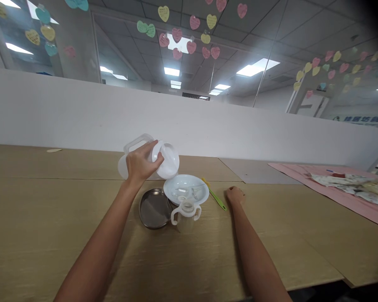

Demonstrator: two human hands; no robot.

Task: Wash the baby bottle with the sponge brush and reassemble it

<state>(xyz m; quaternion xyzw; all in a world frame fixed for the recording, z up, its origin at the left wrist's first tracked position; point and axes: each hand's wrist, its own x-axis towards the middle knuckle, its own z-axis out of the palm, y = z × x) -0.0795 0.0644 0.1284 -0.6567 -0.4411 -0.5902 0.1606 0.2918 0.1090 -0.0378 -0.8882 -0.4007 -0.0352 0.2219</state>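
My left hand (141,162) is wrapped round a translucent white plastic jug (123,166) with a white lid (170,161). The jug is tipped to the right, its lid end above a white bowl (170,187). Inside the bowl lie clear pieces (195,192) too faint to name. Just in front of the bowl stands a clear baby bottle (185,223) with a white two-handled collar and an open neck. Left of the bottle sits a round metal tray (156,209). My right hand (235,195) rests on the table, closed, beside a green bottle brush (218,199).
The wooden table (50,235) meets a low white wall (82,113) with glass above it. At the right, a pink cloth (290,171) bears crumpled packets (349,184). A flat pale piece (54,150) lies at the back left.
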